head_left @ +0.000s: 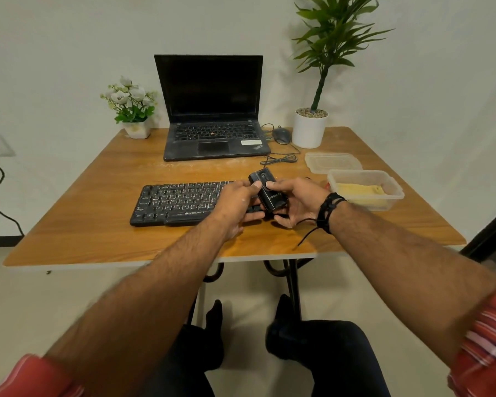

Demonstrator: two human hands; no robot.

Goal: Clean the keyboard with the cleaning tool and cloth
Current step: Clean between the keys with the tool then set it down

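Note:
A black keyboard lies on the wooden table in front of me. Just above its right end both hands hold a small black box-shaped cleaning tool. My right hand grips the tool from the right and below, thumb on its top face. My left hand pinches its left side, thumb on top. A black cord hangs from the tool near my right wrist. A yellow cloth lies folded inside a clear plastic container at the right.
An open black laptop stands at the back centre. A black mouse with its cable lies right of it. A white potted plant, a small flower pot and the clear container lid are also on the table.

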